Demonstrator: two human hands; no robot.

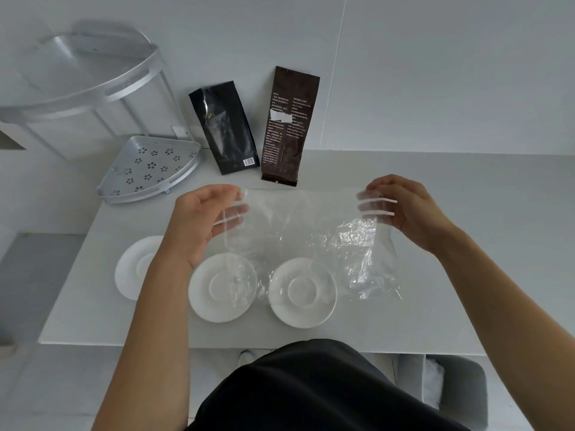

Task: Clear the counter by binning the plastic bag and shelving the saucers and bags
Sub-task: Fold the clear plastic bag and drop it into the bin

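White counter (466,244) against a white wall, and a clear plastic bag (311,231) is stretched above it, the left hand (199,222) and right hand (404,206) each pinching a top corner with closed fingers. Three white saucers (301,292) sit in a row beneath. Behind, a black pouch (224,129) and a brown coffee bag (287,126) lean on the wall beside a two-tier metal corner shelf (149,169), with a grey bin (460,393) on the floor at right.

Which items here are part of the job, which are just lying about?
Job: clear plastic bag held by left hand and right hand; three white saucers; black foil bag; brown foil bag; silver corner shelf; grey bin.
Lying about: nothing.
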